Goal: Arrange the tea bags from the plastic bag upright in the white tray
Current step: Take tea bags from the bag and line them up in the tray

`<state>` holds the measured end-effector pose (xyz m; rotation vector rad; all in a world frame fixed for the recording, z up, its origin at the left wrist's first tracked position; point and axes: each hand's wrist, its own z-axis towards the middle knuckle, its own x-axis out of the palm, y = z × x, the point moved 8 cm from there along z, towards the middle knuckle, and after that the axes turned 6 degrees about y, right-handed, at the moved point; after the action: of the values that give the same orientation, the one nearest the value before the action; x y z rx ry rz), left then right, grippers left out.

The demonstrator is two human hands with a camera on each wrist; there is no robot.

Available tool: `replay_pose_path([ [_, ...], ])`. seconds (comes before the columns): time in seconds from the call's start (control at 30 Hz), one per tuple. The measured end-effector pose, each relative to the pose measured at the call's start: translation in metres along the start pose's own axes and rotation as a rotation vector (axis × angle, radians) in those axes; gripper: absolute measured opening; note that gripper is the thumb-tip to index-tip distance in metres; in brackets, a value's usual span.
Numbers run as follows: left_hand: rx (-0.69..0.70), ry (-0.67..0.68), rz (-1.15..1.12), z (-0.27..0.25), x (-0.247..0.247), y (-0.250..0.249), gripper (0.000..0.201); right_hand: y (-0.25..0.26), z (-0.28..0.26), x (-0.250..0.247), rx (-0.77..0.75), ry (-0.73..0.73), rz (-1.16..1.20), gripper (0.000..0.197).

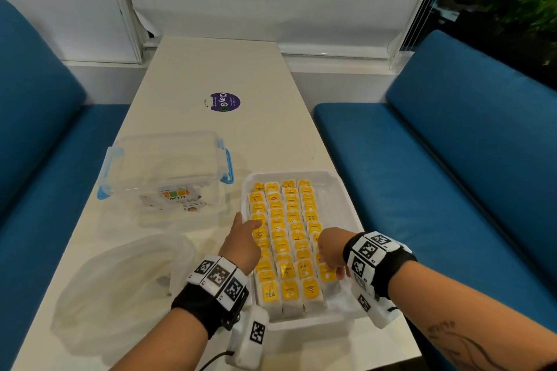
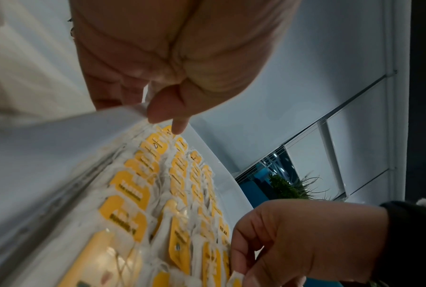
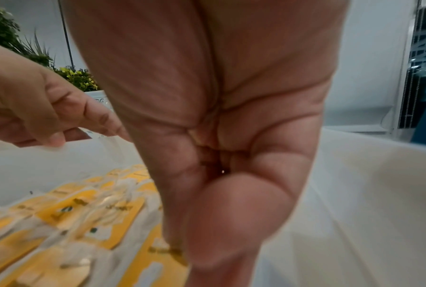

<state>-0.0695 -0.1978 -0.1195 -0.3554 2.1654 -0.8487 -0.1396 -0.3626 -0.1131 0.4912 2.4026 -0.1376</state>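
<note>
Nearest the viewer, the white tray [image 1: 346, 318] sits at the near right of the bench [image 1: 211, 75], packed with four rows of tea bags [image 1: 289, 238] standing upright, yellow tags uppermost. The right hand [image 1: 330, 253] reaches into the tray's near right row; its fingers [image 1: 342, 272] curl down among the bags, but whether they pinch one cannot be told, since the right wrist view shows only the palm. The left hand [image 1: 242, 242] lies along the tray's left edge with fingers relaxed and extended, the index fingertip [image 2: 178, 128] touching a tag in the left row, the thumb near the tray's wall; it grips nothing.

To the left of the tray, the plastic bag [image 1: 120, 289] lies crumpled and flat on the bench; no tea bags are discernible inside it, though its folds hide part of the interior. Farther back stands a clear lidded container [image 1: 165, 169] with blue clips, and beyond it a purple sticker [image 1: 225, 102].

Judged from this arrangement, the task is near completion: the tray appears almost full, and what remains is probably straightening the last bags in the near right row.
</note>
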Motion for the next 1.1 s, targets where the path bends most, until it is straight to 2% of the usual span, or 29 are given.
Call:
replay_pose_path([
  [0.13, -0.013, -0.027, 0.020, -0.008, -0.005, -0.006, 0.064, 0.002, -0.002, -0.002, 0.019, 0.038, -0.049, 0.024],
  [0.2, 0.050, -0.035, -0.025, -0.016, -0.011, -0.018, 0.063, 0.002, -0.008, -0.016, 0.027, 0.013, -0.007, 0.025],
  [0.27, 0.145, -0.037, -0.089, -0.026, -0.021, -0.035, 0.061, 0.005, -0.015, -0.035, 0.018, -0.049, 0.104, 0.017],
  [0.33, 0.232, -0.053, -0.163, -0.040, -0.038, -0.048, 0.055, 0.017, -0.027, -0.057, -0.041, -0.143, 0.180, 0.004],
  [0.5, 0.332, -0.229, -0.311, -0.089, -0.105, -0.045, 0.039, 0.085, -0.058, -0.091, -0.340, -0.276, 0.365, 0.003],
  [0.6, 0.248, -0.413, -0.221, -0.115, -0.151, -0.006, 0.040, 0.147, -0.078, -0.093, -0.573, -0.310, 0.434, 0.007],
  [0.67, 0.109, -0.505, -0.147, -0.127, -0.172, 0.034, 0.045, 0.190, -0.091, -0.084, -0.719, -0.292, 0.401, 0.012],
  [0.73, -0.081, -0.541, -0.090, -0.138, -0.182, 0.077, 0.053, 0.231, -0.099, -0.066, -0.843, -0.241, 0.325, 0.016],
  [0.83, -0.297, -0.501, 0.001, -0.147, -0.175, 0.127, 0.069, 0.279, -0.099, -0.033, -0.942, -0.178, 0.168, 0.025],
  [0.9, -0.349, -0.461, -0.034, -0.144, -0.162, 0.151, 0.078, 0.302, -0.088, -0.009, -0.941, -0.142, 0.053, 0.031],
  [0.97, -0.365, -0.431, -0.094, -0.138, -0.147, 0.168, 0.072, 0.317, -0.072, 0.012, -0.896, -0.136, -0.083, 0.034],
  [1.07, -0.362, -0.435, -0.037, -0.136, -0.136, 0.177, 0.026, 0.321, -0.045, 0.038, -0.746, -0.140, -0.346, 0.037],
  [1.1, -0.350, -0.445, -0.019, -0.137, -0.136, 0.177, 0.017, 0.318, -0.038, 0.043, -0.681, -0.161, -0.432, 0.036],
])
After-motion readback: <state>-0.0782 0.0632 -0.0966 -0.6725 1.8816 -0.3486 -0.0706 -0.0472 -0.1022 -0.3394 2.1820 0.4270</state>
